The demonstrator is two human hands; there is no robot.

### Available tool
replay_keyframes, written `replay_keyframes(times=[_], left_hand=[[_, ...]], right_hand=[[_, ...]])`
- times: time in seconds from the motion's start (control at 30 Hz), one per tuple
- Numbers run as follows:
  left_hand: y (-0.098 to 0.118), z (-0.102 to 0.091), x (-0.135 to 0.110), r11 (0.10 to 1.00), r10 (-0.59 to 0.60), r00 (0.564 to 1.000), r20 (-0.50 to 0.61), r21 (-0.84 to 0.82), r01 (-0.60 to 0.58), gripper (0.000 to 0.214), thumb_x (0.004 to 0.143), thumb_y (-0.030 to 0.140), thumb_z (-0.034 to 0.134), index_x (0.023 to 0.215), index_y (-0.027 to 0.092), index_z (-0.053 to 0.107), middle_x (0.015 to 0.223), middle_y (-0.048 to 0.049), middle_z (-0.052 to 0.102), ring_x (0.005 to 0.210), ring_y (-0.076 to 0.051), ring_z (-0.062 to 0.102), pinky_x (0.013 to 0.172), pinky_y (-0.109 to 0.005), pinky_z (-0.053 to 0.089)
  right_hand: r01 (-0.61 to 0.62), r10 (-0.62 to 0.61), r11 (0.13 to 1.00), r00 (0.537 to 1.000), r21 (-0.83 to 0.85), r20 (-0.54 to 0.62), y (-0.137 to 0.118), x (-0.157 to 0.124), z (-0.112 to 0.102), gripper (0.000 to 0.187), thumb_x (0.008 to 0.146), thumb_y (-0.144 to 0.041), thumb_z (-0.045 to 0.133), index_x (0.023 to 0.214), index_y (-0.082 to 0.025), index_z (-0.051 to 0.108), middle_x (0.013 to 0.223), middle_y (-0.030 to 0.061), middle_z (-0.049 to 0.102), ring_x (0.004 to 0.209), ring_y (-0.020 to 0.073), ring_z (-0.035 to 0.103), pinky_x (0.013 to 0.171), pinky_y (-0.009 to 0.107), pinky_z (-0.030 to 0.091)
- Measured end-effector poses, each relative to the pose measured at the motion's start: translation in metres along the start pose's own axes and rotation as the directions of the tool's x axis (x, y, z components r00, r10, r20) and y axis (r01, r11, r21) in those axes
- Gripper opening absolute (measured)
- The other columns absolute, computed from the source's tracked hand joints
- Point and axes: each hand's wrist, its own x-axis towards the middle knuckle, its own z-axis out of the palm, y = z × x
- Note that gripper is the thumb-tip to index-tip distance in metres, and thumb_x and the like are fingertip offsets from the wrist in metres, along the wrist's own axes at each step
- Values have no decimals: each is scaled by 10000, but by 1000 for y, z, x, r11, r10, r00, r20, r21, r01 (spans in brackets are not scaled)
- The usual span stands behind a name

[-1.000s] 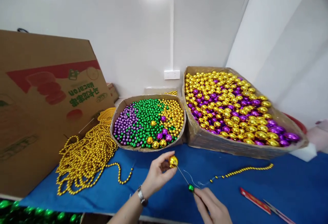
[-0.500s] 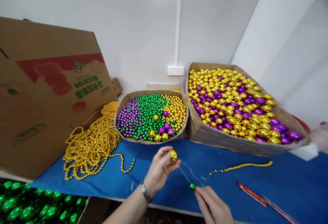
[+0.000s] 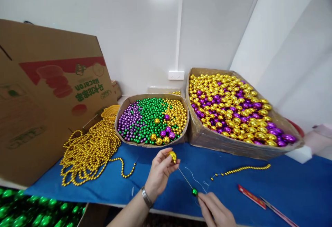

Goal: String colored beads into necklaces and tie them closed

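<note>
My left hand [image 3: 158, 173] pinches a large gold bead [image 3: 172, 156] above the blue table [image 3: 285, 185]. A thin needle [image 3: 184, 178] runs from that bead down to a small green bead [image 3: 194, 192], which sits at the fingertips of my right hand [image 3: 215, 210]. White thread [image 3: 198, 182] trails from there to a short strand of small gold beads [image 3: 241, 170] lying on the cloth. A watch is on my left wrist.
A round cardboard tray [image 3: 153, 119] holds purple, green and gold beads. A bigger box [image 3: 233, 111] holds large gold and purple beads. A heap of gold bead strands [image 3: 89, 152] lies left, by a brown carton [image 3: 49, 92]. Green balls [image 3: 38, 211] sit bottom left; scissors [image 3: 278, 213] right.
The view shifted a little between frames. My left hand with the gold bead has risen slightly along the needle; my right hand stays at the green bead.
</note>
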Motion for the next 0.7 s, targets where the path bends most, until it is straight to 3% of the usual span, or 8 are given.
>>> replay_keyframes(times=[0.17,0.33,0.6,0.7], left_hand=[[1,-3,-2,998,37,999,22,44,-37,346,704,276,735,1006,183,595,904,-39,629,807,-187,653,697,-288,518],[-10,-3,-7,980,100,992,83,162,-112,345,696,251,740,1005,177,608,904,-67,651,842,-193,629,734,-304,514],[-24,2,-13,991,53,995,90,117,-63,372,694,293,739,1034,215,612,995,-67,613,833,-195,628,720,-329,526],[-24,0,-13,987,70,993,92,138,-83,382,683,278,748,1032,213,607,1023,-68,595,828,-190,624,724,-336,530]], right_hand=[[16,-16,1000,1000,-7,-13,-1,1,2,274,945,-307,384,1068,-214,611,778,55,658,686,134,662,625,165,520],[8,-8,1000,999,-13,-31,-2,1,6,249,944,-285,390,1075,-216,591,763,38,649,662,121,655,620,162,516],[11,-11,1000,998,-2,-59,6,-4,12,256,945,-292,388,1076,-206,590,772,55,653,691,134,664,640,171,523],[57,-65,993,995,-104,-76,15,-8,15,272,943,-300,385,1080,-211,603,784,62,664,694,144,671,635,179,530]])
